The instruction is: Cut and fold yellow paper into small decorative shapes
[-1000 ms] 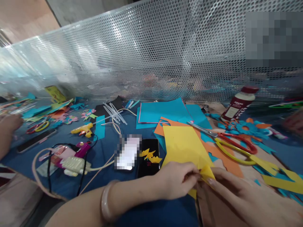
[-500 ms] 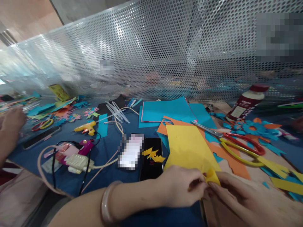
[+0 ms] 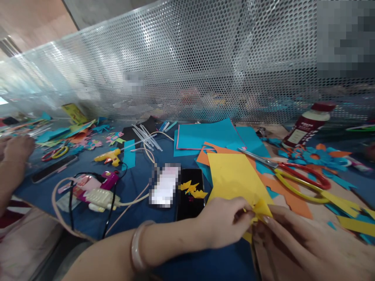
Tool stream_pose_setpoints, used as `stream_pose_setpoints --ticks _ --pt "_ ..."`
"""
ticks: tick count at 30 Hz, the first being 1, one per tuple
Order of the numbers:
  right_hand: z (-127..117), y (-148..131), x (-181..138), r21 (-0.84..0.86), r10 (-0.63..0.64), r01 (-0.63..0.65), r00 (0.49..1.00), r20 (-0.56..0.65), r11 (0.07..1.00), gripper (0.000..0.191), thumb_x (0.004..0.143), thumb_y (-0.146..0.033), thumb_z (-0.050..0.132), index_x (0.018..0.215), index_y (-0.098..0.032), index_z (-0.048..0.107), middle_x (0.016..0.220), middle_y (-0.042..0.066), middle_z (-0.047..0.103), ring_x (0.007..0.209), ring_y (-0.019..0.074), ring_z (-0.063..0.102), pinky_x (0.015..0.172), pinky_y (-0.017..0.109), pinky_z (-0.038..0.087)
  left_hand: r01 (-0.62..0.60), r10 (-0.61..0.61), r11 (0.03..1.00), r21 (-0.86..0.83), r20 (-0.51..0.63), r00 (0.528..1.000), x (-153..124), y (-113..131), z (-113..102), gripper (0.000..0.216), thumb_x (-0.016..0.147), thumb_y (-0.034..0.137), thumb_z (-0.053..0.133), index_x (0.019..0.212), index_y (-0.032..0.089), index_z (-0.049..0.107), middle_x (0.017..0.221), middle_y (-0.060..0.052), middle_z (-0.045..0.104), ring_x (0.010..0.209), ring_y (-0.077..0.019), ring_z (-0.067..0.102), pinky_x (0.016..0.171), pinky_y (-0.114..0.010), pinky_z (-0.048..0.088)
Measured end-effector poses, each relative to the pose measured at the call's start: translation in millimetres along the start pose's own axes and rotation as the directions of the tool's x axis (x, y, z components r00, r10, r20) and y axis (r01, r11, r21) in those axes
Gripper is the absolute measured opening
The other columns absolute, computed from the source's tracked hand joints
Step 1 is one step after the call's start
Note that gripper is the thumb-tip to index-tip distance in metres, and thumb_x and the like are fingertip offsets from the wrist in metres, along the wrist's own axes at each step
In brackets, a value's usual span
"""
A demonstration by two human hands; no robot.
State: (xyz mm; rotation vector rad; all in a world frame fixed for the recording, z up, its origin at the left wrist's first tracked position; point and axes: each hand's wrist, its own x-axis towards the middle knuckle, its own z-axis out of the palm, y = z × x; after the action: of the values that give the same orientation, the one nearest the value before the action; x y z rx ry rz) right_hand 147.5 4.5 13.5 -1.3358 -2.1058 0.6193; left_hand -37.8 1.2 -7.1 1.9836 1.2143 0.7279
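Where the perforated metal screen (image 3: 187,58) closes off the far side, the blue table cover (image 3: 137,195) lies littered with craft things. Blue sheets (image 3: 208,134) lie far of centre, with an orange offcut (image 3: 281,191) and a big yellow sheet (image 3: 234,179) on top of them, nearer the person. To the right are the red-and-yellow scissors (image 3: 293,175), blades pointing left, and far right a glue bottle (image 3: 307,123). A dark phone (image 3: 190,195) left of the yellow sheet carries a few yellow scraps (image 3: 193,189).

At the near edge the left hand (image 3: 225,222) and the right hand (image 3: 295,242) meet, fingertips of each pinched tight on a small folded yellow piece (image 3: 261,208) at the sheet's near corner. Whether it is that corner or a loose bit, I cannot tell.

The likely risks: both pinches are narrow, so the fold could slip or crease crooked, and thin paper pulled two ways could tear. The left forearm, close by the phone, could also sweep the scraps off.
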Motion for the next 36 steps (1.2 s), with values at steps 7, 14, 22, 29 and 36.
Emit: stream_pose_setpoints --ticks 7,14,22,29,36 --pt "-4 -1 7 0.061 0.094 -0.095 0.996 0.009 0.994 0.022 0.075 -0.047 0.051 0.074 -0.031 0.067 0.059 0.001 0.067 0.06 0.0247 0.065 0.054 0.032 0.054 -0.004 0.005 1.0 0.002 -0.027 1.0 1 0 0 0.024 0.086 0.032 0.041 0.091 0.019 0.06 0.072 -0.002 0.066 0.062 -0.0108 0.059 0.059 -0.021 0.044" --pt "-6 -10 2 0.012 0.081 -0.081 0.997 0.013 0.997 0.026 0.077 -0.043 0.048 0.064 -0.03 0.065 0.061 0.002 0.068 0.054 0.0214 0.063 0.049 0.031 0.051 0.007 -0.008 1.0 0.009 0.038 0.999 2 -1 1 0.025 0.086 0.032 0.04 0.092 0.018 0.06 0.072 -0.002 0.066 0.062 -0.0115 0.059 0.057 -0.021 0.043" --pt "-13 -21 6 0.126 0.144 -0.157 0.983 0.11 0.98 0.033 0.078 -0.041 0.047 0.051 -0.025 0.056 0.048 0.001 0.06 0.043 0.016 0.056 0.044 0.026 0.046 0.045 -0.042 0.999 -0.026 0.076 0.996 3 -1 3 0.022 0.086 0.032 0.04 0.088 0.018 0.057 0.07 -0.002 0.065 0.062 -0.0116 0.059 0.058 -0.021 0.043" --pt "1 -11 2 0.274 0.192 -0.225 0.971 0.142 0.935 0.034 0.082 -0.043 0.045 0.056 -0.023 0.055 0.052 -0.001 0.062 0.049 0.0144 0.058 0.05 0.024 0.046 0.073 -0.061 0.993 -0.091 0.13 0.99 3 1 4 0.022 0.084 0.032 0.045 0.096 0.017 0.054 0.073 -0.002 0.065 0.063 -0.0124 0.06 0.059 -0.023 0.044" --pt "3 -6 2 0.372 0.208 -0.269 0.958 0.197 0.888 0.033 0.083 -0.044 0.044 0.062 -0.021 0.056 0.054 -0.001 0.063 0.049 0.0143 0.059 0.049 0.024 0.046 0.087 -0.068 0.987 -0.132 0.141 0.988 3 -1 6 0.019 0.086 0.03 0.042 0.094 0.017 0.053 0.073 -0.002 0.066 0.064 -0.0128 0.062 0.06 -0.023 0.047"
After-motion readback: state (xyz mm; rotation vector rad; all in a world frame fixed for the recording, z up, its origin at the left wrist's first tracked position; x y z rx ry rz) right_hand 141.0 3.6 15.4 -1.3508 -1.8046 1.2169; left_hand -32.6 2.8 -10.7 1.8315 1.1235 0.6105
